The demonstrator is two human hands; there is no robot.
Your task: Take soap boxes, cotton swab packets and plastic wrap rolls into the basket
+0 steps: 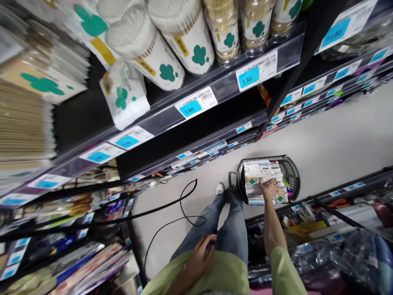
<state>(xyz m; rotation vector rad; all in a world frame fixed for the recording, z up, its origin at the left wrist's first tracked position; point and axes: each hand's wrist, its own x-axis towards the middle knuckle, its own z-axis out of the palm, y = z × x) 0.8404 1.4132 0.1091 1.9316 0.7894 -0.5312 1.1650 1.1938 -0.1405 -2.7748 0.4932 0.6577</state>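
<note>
Inside the black basket (293, 175), clover-marked white packs (256, 173)

Basket (294, 174): on the floor (337, 135), right of the shoe (220, 188)
Packages (253, 170): inside the basket
Tubs (187, 37): on the shelf (73, 123), left of the jars (229, 35)

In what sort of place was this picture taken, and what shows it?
Most likely a shop aisle, perhaps in a supermarket: blue-and-white price labels line the shelf edges, tubs of what look like cotton swabs stand above them, and the right hand is over packs in a black shopping basket.
</note>
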